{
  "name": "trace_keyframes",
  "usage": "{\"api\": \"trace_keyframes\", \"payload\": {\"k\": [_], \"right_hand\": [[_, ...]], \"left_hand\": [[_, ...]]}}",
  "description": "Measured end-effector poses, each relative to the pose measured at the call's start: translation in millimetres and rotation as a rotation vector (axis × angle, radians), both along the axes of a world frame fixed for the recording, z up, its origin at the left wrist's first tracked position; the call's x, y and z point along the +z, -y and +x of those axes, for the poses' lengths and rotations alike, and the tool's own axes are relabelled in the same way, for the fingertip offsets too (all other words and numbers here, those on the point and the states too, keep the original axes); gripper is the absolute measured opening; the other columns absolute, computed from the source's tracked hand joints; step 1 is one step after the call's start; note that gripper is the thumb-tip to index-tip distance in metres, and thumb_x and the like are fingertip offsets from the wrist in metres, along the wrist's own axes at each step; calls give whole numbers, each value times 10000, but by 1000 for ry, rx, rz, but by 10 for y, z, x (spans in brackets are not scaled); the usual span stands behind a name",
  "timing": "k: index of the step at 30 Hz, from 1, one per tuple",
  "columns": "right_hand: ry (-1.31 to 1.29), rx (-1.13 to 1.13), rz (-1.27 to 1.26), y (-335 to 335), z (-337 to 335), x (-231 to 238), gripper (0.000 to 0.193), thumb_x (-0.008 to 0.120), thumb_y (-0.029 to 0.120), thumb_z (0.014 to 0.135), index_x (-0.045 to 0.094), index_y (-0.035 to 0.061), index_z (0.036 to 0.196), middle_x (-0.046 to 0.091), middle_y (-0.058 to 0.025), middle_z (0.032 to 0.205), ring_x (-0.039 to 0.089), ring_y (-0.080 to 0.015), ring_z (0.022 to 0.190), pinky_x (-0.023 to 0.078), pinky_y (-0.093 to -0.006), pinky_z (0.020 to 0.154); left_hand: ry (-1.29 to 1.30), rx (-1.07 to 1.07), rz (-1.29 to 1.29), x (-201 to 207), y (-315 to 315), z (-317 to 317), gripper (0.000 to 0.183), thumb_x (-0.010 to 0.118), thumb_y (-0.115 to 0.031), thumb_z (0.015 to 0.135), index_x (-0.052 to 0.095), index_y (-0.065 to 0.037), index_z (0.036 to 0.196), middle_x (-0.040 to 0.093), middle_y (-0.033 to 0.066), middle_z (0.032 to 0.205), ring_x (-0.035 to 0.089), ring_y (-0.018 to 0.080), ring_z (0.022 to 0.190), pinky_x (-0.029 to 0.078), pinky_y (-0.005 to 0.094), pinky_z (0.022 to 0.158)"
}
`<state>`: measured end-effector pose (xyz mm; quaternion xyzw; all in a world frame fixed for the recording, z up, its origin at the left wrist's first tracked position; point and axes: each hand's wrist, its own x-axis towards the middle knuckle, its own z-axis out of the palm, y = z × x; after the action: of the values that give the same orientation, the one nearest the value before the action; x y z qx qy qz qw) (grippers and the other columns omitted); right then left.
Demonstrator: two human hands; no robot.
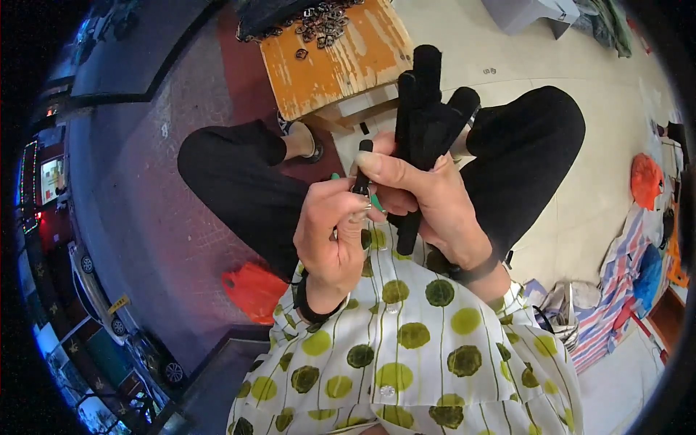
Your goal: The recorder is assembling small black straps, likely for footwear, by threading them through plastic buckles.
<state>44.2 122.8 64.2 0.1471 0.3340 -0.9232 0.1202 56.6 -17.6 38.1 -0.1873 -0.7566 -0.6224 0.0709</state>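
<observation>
My right hand (435,196) is closed on a bundle of black fabric straps (424,116), whose rounded ends stick out above it and below it. Its thumb presses on the narrow end of one black strap (364,170). Fingers bent into a pinch, my left hand (330,232) grips the lower part of that same strap, where a small shiny metal piece (360,194) shows between the fingertips. A bit of green (377,204) is visible at the fingers; I cannot tell what it is. The fingers partly hide the strap's lower part.
In front stands a worn wooden stool (341,58) bearing a heap of small metal buckles (324,25). A red plastic bag (255,292) lies by my left thigh. To the right are a striped cloth (612,290) and an orange-red bag (645,180). A street with parked cars (98,290) lies left.
</observation>
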Motion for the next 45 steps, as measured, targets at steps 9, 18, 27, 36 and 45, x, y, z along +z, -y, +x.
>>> {"api": "trace_keyframes", "payload": {"k": [9, 18, 27, 36, 45], "right_hand": [[101, 121, 36, -56, 11, -37, 117, 643, 107, 791, 542, 48, 790, 423, 48, 559, 326, -25, 422, 239, -183, 408], [128, 122, -295, -35, 30, -143, 132, 619, 132, 819, 575, 55, 720, 426, 61, 538, 292, -5, 430, 225, -185, 414], [87, 119, -261, -24, 30, -123, 129, 621, 134, 816, 584, 38, 739, 475, 44, 557, 308, -16, 423, 234, -179, 404], [40, 3, 41, -12, 56, -23, 102, 664, 96, 769, 592, 34, 731, 534, 11, 590, 438, -27, 458, 292, -178, 400], [-475, -242, 743, 106, 83, -166, 111, 678, 24, 738, 586, -25, 775, 545, -21, 696, 513, -78, 594, 385, -207, 491]], "left_hand": [[-430, -49, -227, -95, 87, -126, 166, 577, 78, 771, 533, -26, 892, 538, 168, 861, 571, 217, 632, 460, 271, 556], [-516, -33, -237, -62, 62, -140, 323, 602, 117, 632, 604, -61, 901, 471, 124, 968, 529, 221, 709, 441, 295, 574], [-447, 35, -339, -27, 68, -84, 289, 608, 104, 658, 596, -53, 901, 511, 142, 945, 544, 233, 721, 460, 301, 585], [-256, 52, -215, -52, 68, -32, 162, 607, 55, 748, 566, -33, 878, 561, 126, 808, 542, 246, 642, 460, 301, 571], [304, 87, 139, 278, -51, 38, 80, 519, 35, 824, 500, 16, 899, 557, 72, 773, 566, 108, 603, 488, 229, 527]]}}
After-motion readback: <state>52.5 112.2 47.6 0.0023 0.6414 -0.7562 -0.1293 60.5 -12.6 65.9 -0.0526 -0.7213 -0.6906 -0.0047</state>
